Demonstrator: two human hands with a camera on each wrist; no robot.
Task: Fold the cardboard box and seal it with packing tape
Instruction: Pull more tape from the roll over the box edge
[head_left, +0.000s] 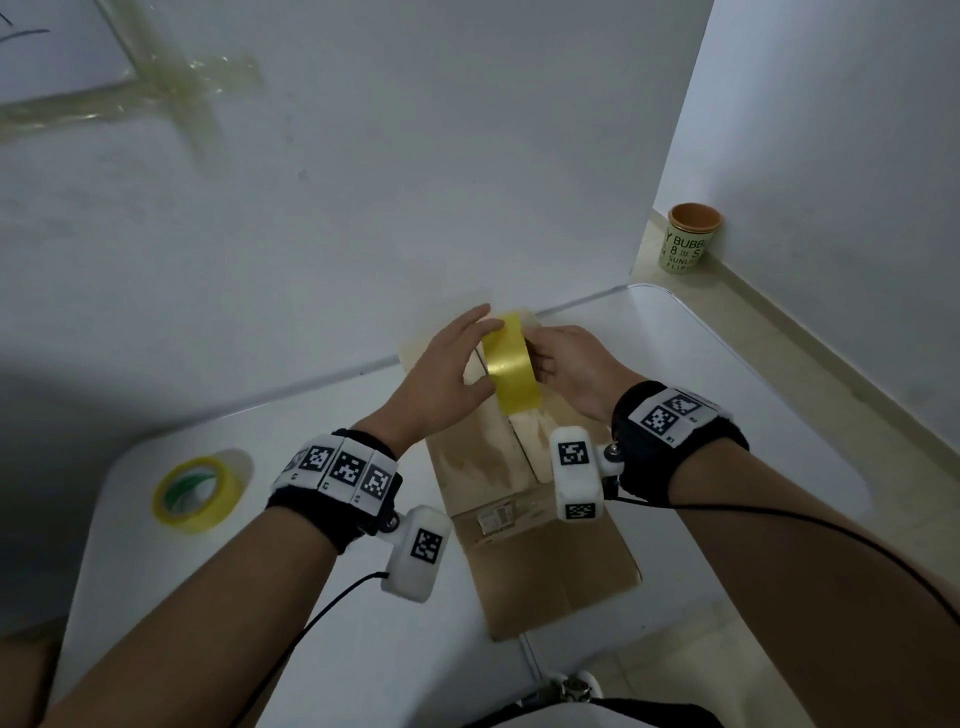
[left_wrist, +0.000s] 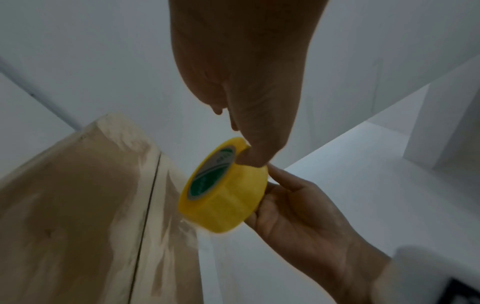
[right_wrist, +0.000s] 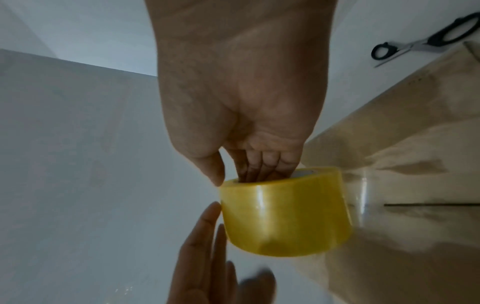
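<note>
A folded brown cardboard box (head_left: 545, 561) lies flat on the white table (head_left: 727, 395), its centre seam (left_wrist: 150, 195) running away from me. At its far end my right hand (head_left: 563, 358) holds a yellow packing tape roll (head_left: 511, 364), with fingers (right_wrist: 262, 164) inside the core and the thumb outside. My left hand (head_left: 452, 364) touches the roll from the left with nearly straight fingers (right_wrist: 202, 236) and its thumb at the roll's edge. A clear strip of tape (right_wrist: 363, 195) runs from the roll onto the box over the seam.
A second yellow tape roll (head_left: 200, 491) lies on the table to the left. Black-handled scissors (right_wrist: 426, 41) lie on the table beside the box. A white wall stands just behind the table. A green cup (head_left: 691, 239) sits on the floor at the far right.
</note>
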